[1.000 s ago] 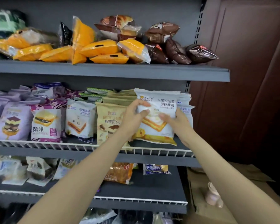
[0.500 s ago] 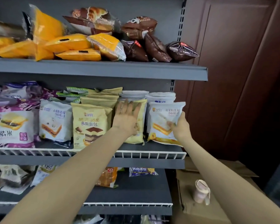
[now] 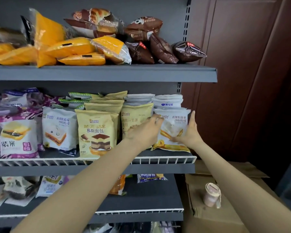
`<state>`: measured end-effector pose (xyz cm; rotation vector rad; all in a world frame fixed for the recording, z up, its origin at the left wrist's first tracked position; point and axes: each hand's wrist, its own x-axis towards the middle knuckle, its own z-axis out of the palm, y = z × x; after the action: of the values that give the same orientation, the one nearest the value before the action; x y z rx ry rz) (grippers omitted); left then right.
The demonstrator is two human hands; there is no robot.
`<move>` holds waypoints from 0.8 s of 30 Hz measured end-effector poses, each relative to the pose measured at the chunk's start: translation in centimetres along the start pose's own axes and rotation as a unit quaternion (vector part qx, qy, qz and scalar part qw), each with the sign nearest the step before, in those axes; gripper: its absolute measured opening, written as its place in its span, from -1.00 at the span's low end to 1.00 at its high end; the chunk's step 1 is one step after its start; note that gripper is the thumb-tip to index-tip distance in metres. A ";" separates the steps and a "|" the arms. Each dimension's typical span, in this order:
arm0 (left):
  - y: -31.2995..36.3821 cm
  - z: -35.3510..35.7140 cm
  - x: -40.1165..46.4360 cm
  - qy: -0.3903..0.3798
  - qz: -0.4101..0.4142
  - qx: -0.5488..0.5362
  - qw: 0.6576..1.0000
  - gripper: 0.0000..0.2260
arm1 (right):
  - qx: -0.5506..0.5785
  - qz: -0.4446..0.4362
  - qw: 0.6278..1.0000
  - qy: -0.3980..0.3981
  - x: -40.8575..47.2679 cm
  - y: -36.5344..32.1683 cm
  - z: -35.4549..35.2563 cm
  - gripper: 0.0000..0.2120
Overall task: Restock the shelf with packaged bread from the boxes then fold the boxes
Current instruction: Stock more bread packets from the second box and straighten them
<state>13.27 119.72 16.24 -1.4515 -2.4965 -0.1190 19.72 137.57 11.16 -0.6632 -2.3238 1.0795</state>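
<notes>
Grey metal shelf (image 3: 107, 74), brown wall panelling (image 3: 242, 81)

Both forearms are bare to the hands, left (image 3: 144, 132) and right (image 3: 190, 133), no sleeves showing.

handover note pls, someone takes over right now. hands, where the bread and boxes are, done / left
Left hand: open, fingers reaching to the left edge of the white pineapple toast pack.
Right hand: open, flat against the pack's right edge and lower front.
The pack stands upright at the right end of the middle shelf, at the front of a white stack, beside the tan pack.
Cardboard boxes sit on the floor right of the shelf, a tape roll on top.
Done: this pack is shelved, being squared up.
Left: let go, shelve any remaining bread (box contents not visible), fold the boxes.
</notes>
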 end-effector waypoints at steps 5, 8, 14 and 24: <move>2.1 1.5 2.4 -0.009 -0.007 0.075 0.997 -0.21 | -0.021 0.083 0.990 -0.113 -0.3 1.5 -1.0 0.28; 2.8 2.3 3.8 0.005 -0.012 0.119 0.993 -0.24 | -0.003 0.057 0.988 -0.142 0.5 2.2 -1.1 0.20; 2.3 4.7 6.7 0.034 -0.059 0.148 0.987 -0.04 | 0.084 -0.060 0.987 -0.121 3.4 4.2 0.6 0.16; 2.7 7.2 10.6 0.140 -0.114 0.238 0.954 -0.17 | 0.022 -0.071 0.995 -0.062 8.6 6.9 3.0 0.34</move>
<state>9.35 131.42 11.89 -0.8854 -2.2405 0.2095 12.81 145.02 5.94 -0.4180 -2.4029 1.1326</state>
